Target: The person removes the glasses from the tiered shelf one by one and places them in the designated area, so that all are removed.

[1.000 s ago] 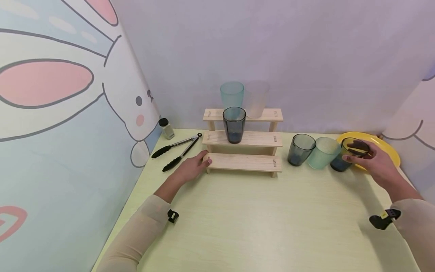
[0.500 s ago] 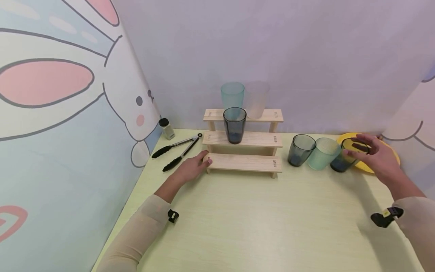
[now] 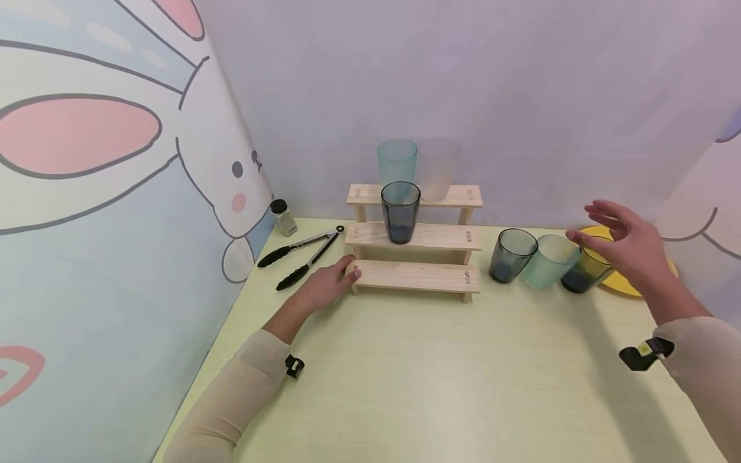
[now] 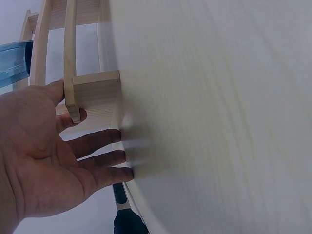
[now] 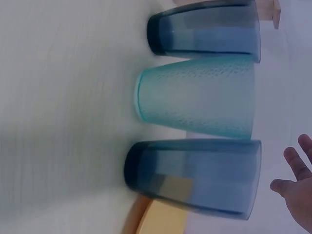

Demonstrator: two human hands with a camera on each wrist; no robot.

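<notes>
The left hand (image 3: pixel 324 286) pinches the left end of a three-tier wooden shelf rack (image 3: pixel 413 275) between thumb and index finger; its other fingers stretch down toward the table. Raised above the right-hand dark blue glass (image 3: pixel 579 278), the right hand (image 3: pixel 631 241) has spread, loosely bent fingers with nothing in them. In the right wrist view its fingertips are apart from that glass's rim. A frosted teal cup (image 3: pixel 547 269) and another dark glass (image 3: pixel 509 262) stand in line with it. On the rack's middle tier is a dark glass (image 3: pixel 400 215).
A pale blue cup (image 3: pixel 396 161) and a clear frosted cup (image 3: pixel 438 170) stand on the top tier. Behind the right glass lies a yellow plate (image 3: pixel 628 285). Tongs (image 3: pixel 315 257) and a black-capped shaker (image 3: pixel 284 218) lie and stand left of the rack.
The right hand has let go of the right-hand dark glass and moved up off its rim, leaving it standing in the row. The left hand has stayed on the rack.
</notes>
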